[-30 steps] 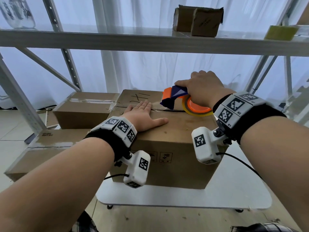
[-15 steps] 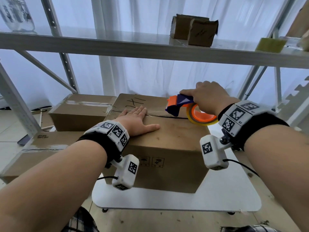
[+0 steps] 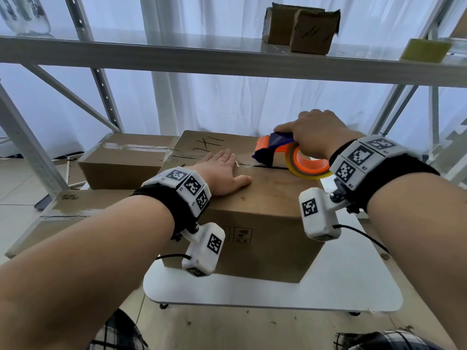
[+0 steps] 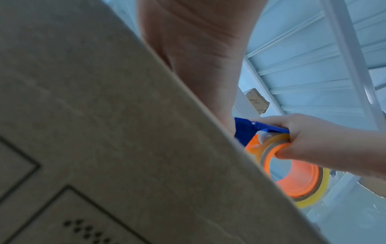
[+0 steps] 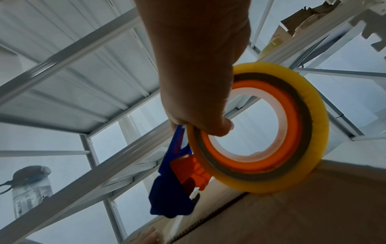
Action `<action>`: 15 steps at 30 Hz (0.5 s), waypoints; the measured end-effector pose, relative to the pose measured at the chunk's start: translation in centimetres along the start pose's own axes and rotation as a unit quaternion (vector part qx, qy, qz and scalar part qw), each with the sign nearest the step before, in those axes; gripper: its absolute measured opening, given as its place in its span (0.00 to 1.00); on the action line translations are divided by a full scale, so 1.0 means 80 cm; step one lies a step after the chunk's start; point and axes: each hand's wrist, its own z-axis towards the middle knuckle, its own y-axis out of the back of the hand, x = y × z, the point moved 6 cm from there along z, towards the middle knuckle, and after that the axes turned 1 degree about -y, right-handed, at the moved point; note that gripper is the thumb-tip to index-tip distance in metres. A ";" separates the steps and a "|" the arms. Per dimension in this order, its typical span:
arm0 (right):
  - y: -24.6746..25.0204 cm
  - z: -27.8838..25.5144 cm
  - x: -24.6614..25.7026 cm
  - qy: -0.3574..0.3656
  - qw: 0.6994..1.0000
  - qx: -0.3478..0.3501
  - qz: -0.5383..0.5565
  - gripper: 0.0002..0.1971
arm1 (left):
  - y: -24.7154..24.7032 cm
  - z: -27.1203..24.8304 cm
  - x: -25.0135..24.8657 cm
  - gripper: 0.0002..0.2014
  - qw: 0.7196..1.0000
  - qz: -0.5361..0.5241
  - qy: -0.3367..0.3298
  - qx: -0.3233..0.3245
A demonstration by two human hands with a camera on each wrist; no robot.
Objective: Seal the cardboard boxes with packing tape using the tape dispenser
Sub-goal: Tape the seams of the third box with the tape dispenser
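Note:
A brown cardboard box (image 3: pixel 265 213) stands on a small white table (image 3: pixel 353 286), its top flaps meeting at a dark centre seam (image 3: pixel 267 167). My left hand (image 3: pixel 219 173) lies flat with straight fingers on the box top, left of the seam's open part. My right hand (image 3: pixel 313 133) grips the blue and orange tape dispenser (image 3: pixel 275 150) with its yellowish tape roll (image 3: pixel 307 166). The dispenser's front sits over the seam near the box's right side. In the right wrist view the thumb hooks into the roll (image 5: pixel 263 132) and the blue nose (image 5: pixel 171 198) hovers just above the cardboard (image 5: pixel 292 214).
Two more boxes (image 3: pixel 126 160) (image 3: pixel 70 213) lie to the left, with shiny tape on their tops. A metal shelf (image 3: pixel 227 64) crosses overhead, carrying small cartons (image 3: pixel 308 29) and a yellow sponge (image 3: pixel 424 50). Slanted rack posts (image 3: pixel 22 145) stand left and right.
The dispenser and right hand have slid a little to the right along the seam. The left hand has stayed flat on the box top.

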 end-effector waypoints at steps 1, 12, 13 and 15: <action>-0.001 -0.001 -0.004 -0.003 1.000 0.000 0.004 0.28 | 0.000 0.000 -0.004 0.39 1.000 -0.001 -0.011 -0.004; 0.003 0.000 -0.008 -0.022 0.999 -0.004 0.033 0.29 | -0.006 0.001 -0.016 0.47 0.998 -0.049 -0.025 0.000; 0.007 -0.002 -0.010 -0.027 0.999 -0.004 0.037 0.30 | -0.005 -0.001 -0.015 0.47 0.998 -0.050 -0.026 -0.001; 0.020 -0.001 -0.010 -0.023 0.999 -0.019 0.027 0.29 | -0.004 -0.002 -0.015 0.47 0.998 -0.053 -0.028 0.000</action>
